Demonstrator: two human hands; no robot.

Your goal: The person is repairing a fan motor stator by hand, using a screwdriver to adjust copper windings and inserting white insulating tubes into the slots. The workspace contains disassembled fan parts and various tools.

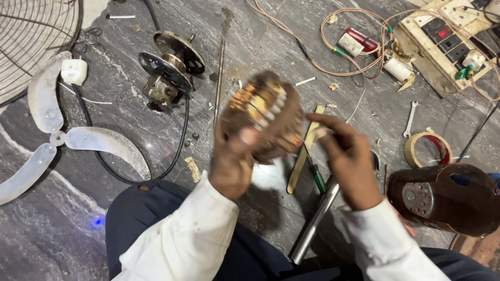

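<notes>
Two hands (pixel 234 161) (pixel 351 161) on one motor stator (pixel 265 112).

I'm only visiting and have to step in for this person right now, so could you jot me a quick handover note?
Left hand: holds the motor stator up, copper windings facing you.
Right hand: fingertips at the stator's right edge; whether they pinch anything is too blurred to tell.
On the floor: fan blade at left, rotor assembly beyond, brown motor housing at right, green-handled screwdriver below the hands.
Done: fan dismantled.
Left: all parts still apart.
</notes>
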